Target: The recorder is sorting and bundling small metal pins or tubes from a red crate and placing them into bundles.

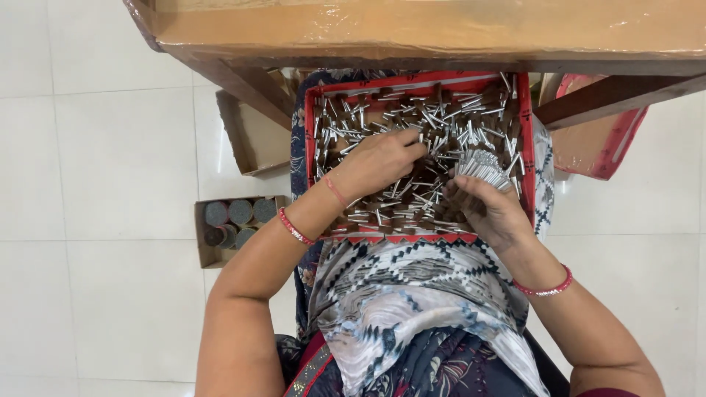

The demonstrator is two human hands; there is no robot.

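While she sits below the worktop (441, 33), a red tray (523, 147) of small brown-headed metal pins (412, 147) rests on her lap. Her left hand (379, 163) picks among the loose pins, fingers curled narrow; her right hand (494, 209) grips a gathered bundle of pins (482, 167) at the tray's right side. A small box of grey discs (235, 224) sits on the floor at left.

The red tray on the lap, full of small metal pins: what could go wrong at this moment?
The red tray rests only on the person's lap, so it could tip and spill the pins. The right hand holds a thick bundle of pins; some may slip out. The left hand digs into the loose pile, where the thin metal ends might prick a finger.
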